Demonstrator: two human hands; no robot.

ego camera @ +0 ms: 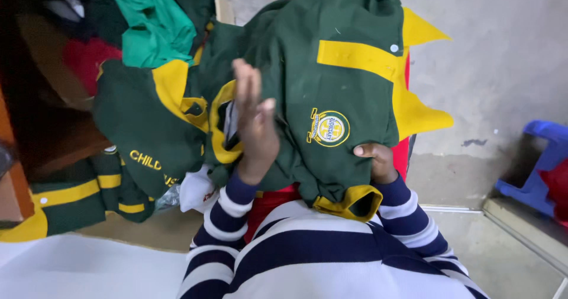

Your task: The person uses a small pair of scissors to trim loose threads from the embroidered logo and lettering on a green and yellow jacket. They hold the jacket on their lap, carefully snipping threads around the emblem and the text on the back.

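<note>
The dark green shirt [331, 80] with yellow placket, yellow collar and a round chest badge fills the centre and upper centre of the frame, draped over the person's lap. The right hand [378, 160], at centre right, is closed on the shirt's lower edge, thumb on top, just above a yellow-trimmed cuff [352, 201]. The left hand [254, 124], at centre, is open and flat, fingers straight and pointing to the top of the frame, its palm against the cloth.

Risks, as judged. The shirt is held by a single grip; if that grip slackens, the bulk of the cloth would likely slide toward the floor [509, 56]. The flat left hand pins nothing firmly. A red garment [269, 201] lies beneath and could be dragged along with the green one. At left of the frame, a heap of similar green-and-yellow garments [142, 133] touches the shirt, so pieces could be mixed or pulled off the heap.

Room. The open room lies to the upper right, over floor. A blue plastic stool [541, 163] stands at the right edge, well apart. Dark wooden furniture [35, 110] closes the left edge.
</note>
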